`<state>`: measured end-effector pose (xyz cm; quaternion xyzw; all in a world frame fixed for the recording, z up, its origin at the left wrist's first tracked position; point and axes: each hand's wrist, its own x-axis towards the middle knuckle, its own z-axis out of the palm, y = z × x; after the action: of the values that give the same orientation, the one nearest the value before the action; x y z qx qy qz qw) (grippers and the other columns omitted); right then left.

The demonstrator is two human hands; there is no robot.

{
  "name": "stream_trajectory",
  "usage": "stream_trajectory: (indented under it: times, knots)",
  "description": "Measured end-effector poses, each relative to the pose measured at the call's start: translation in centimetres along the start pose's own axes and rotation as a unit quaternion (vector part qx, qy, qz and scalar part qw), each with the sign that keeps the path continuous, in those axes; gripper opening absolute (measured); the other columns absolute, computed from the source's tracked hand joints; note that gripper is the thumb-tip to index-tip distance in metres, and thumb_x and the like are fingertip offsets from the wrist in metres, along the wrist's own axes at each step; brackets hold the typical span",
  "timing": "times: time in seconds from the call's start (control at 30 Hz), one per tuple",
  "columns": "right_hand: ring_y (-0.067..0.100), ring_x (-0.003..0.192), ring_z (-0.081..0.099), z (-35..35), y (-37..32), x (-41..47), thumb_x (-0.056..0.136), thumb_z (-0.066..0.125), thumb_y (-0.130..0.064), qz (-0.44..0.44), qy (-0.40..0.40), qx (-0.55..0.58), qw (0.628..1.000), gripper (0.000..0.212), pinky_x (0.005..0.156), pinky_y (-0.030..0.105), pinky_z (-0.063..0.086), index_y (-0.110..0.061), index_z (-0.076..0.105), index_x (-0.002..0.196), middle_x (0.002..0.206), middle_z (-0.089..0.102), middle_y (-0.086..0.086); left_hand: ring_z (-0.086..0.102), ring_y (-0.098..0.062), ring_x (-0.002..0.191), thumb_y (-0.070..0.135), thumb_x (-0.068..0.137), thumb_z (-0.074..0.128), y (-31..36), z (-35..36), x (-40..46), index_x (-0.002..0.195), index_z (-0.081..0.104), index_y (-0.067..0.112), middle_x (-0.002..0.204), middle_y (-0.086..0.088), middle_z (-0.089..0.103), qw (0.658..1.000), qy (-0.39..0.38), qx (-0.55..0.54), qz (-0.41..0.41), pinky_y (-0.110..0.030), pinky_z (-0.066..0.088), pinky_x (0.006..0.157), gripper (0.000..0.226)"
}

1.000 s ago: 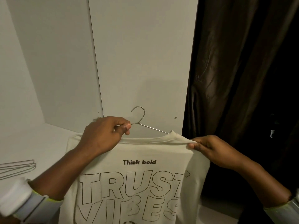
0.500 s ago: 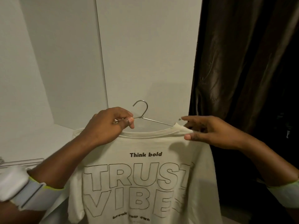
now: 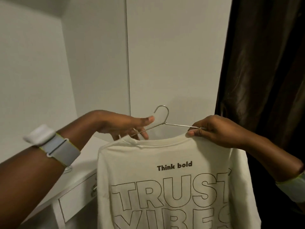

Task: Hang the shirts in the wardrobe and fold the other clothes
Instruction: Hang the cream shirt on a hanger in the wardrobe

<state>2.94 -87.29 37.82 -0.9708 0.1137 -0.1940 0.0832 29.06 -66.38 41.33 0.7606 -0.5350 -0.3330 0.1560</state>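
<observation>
Wristband first, far left: a pale grey fabric strap with a white plastic block (image 3: 54,143) on the left forearm, lime edging along the strap. Below it a white drawer unit (image 3: 72,197) with a flat top and one drawer front; a small metal pull shows at the drawer's right edge, partly hidden by cloth. A bit of thin wire loop peeks out under the left wrist on the unit's top, too little visible to say what it is.

Left hand (image 3: 125,125) is at centre-left, fingers fairly straight and extended to the right, under and against the left arm of the thin silver wire hanger (image 3: 162,119); fingers loose, not curled around the wire, thumb tip near the hook. Hook points up, open side left, free in the air in front of the white wardrobe panels (image 3: 173,55).

Cream T-shirt (image 3: 165,156) hangs on the hanger, collar just under the wire, dark print "Think bold" and outlined "TRUST" with a cut-off second line below. Left shoulder of the shirt sags off the hanger's end; the shirt is not on any rail.

Right hand (image 3: 214,131) pinches the hanger's right arm together with the shirt's shoulder seam, fingers curled, thumb pressed on the cloth.

Dark brown glossy curtain (image 3: 264,71) fills the right side behind that hand.
</observation>
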Motion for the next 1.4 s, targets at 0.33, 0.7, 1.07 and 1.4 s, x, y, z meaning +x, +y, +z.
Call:
stream_trajectory:
  times: [0.33,0.7,1.07,1.4]
  knots:
    - [0.009,0.092,0.075,-0.1,1.1,-0.4,0.073,0.083,-0.046,0.034,0.025,0.162,0.986,0.028,0.090,0.045,0.060,-0.027,0.084,0.093,0.093,0.080,-0.011,0.062,-0.010,0.065,0.035,0.084,0.085,-1.2,2.4,1.9,0.073,0.075,0.018,0.071,0.004,0.069,0.981,0.143,0.048,0.122,-0.025,0.048,0.065,0.023]
    - [0.019,0.092,0.075,-1.6,2.2,-1.0,0.071,0.087,-0.037,0.048,0.027,0.214,0.975,0.039,0.086,0.035,0.062,-0.026,0.079,0.108,0.096,0.080,-0.003,0.069,-0.003,0.079,0.021,0.079,0.088,-2.3,2.2,1.6,0.090,0.081,0.020,0.088,0.007,0.079,0.915,0.299,-0.027,0.269,-0.014,0.049,0.074,0.013]
    - [0.019,0.060,0.054,-11.0,-2.0,6.5,0.094,0.065,-0.055,-0.067,0.110,0.270,0.954,0.046,0.056,0.032,0.041,-0.014,0.069,0.074,0.067,0.059,0.003,0.073,-0.015,0.088,0.024,0.081,0.087,1.5,-10.7,-4.0,0.085,0.082,0.026,0.090,0.005,0.079,0.833,0.470,0.050,0.288,-0.023,0.052,0.083,0.007]
    - [0.032,0.062,0.068,-22.5,-13.4,20.7,0.099,0.063,-0.043,-0.095,0.272,0.096,0.953,0.041,0.059,0.047,0.055,-0.010,0.075,0.080,0.074,0.073,0.013,0.069,-0.028,0.083,0.049,0.079,0.076,3.2,-29.9,-13.5,0.097,0.078,0.044,0.086,-0.001,0.075,0.747,0.584,0.215,0.235,-0.040,0.057,0.072,0.019]
